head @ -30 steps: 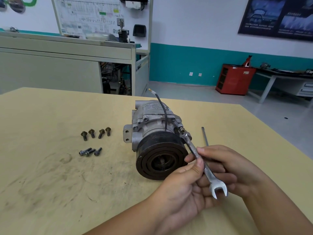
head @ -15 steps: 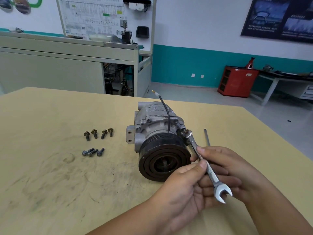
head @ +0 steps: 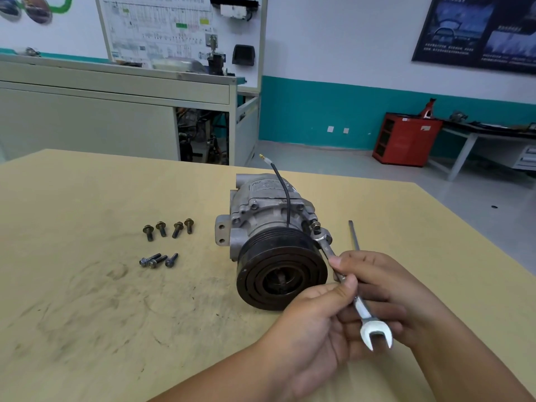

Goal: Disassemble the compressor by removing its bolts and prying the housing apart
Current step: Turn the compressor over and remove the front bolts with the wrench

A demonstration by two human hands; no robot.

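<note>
A grey compressor (head: 262, 208) with a black pulley (head: 280, 272) facing me lies on the yellow table (head: 87, 314). A black wire (head: 282, 184) stands up from its top. A silver wrench (head: 358, 303) has its ring end on a bolt (head: 316, 226) at the housing's right side, while its open jaw points toward me. My left hand (head: 313, 332) pinches the wrench shaft with thumb and fingers. My right hand (head: 383, 288) grips the same shaft from the right.
Several loose bolts lie left of the compressor: a brass-coloured row (head: 168, 229) and three darker ones (head: 158, 260). A thin metal rod (head: 353, 235) lies right of the compressor. Beyond the table are a grey cabinet (head: 116, 120) and a red cabinet (head: 406, 139).
The wrench handle has swung slightly, its open jaw now lower and nearer me. Both hands stayed on the shaft. The compressor and loose bolts have not moved.
</note>
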